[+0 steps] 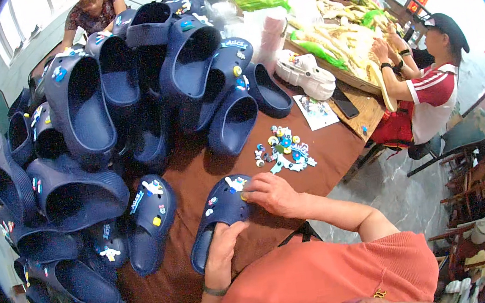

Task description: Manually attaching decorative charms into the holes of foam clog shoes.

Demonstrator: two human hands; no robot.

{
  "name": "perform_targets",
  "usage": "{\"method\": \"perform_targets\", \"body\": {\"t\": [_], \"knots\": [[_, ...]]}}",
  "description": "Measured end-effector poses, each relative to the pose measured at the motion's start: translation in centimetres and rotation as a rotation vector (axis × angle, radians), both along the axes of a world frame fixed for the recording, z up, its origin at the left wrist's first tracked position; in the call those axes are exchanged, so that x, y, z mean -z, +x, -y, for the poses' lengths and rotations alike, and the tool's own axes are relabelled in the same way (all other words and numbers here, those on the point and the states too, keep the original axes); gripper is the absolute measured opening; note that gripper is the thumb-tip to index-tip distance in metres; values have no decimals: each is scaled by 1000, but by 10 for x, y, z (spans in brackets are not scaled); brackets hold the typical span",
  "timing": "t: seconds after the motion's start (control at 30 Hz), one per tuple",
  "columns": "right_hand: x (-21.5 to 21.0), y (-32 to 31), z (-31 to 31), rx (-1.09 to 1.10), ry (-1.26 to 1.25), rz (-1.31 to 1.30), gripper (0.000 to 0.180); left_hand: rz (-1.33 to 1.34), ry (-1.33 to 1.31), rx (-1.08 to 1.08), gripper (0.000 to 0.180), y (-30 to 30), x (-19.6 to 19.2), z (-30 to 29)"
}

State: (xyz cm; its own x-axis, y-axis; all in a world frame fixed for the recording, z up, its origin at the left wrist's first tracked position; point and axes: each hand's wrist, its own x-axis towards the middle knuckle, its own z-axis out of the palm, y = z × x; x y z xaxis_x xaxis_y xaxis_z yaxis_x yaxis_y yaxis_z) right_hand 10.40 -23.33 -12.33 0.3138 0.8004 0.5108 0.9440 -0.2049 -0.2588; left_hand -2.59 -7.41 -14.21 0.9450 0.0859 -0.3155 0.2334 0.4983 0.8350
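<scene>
A navy blue slipper (234, 209) with holes in its upper lies in front of me on the brown cloth. My left hand (223, 250) holds it, with the fingers reaching inside the foot opening and hidden there. My right hand (274, 194) is at the slipper's right side, its fingertips pinched on a small yellow charm (244, 197) against the upper. A white-and-blue charm and other small charms sit on the same upper. Just beyond is a pile of loose charms (285, 149). Left of it lies another navy slipper (153, 224) decorated with charms.
A tall heap of navy slippers (78, 104) fills the table's left and far side. White clogs (307, 75), a printed card (316, 111) and a dark phone (344, 103) lie at the far right. Other people work around an adjoining table piled with pale items.
</scene>
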Motion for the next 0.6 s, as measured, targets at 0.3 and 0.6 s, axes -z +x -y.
{"method": "perform_targets", "body": {"t": [0.3,0.6], "knots": [[6,-31,-13,170,-83,132,29,-41,-40,-45,55,2,-15,-2],[13,-31,-14,243,63,61,27,2,12,-51,43,2,-37,8]]}}
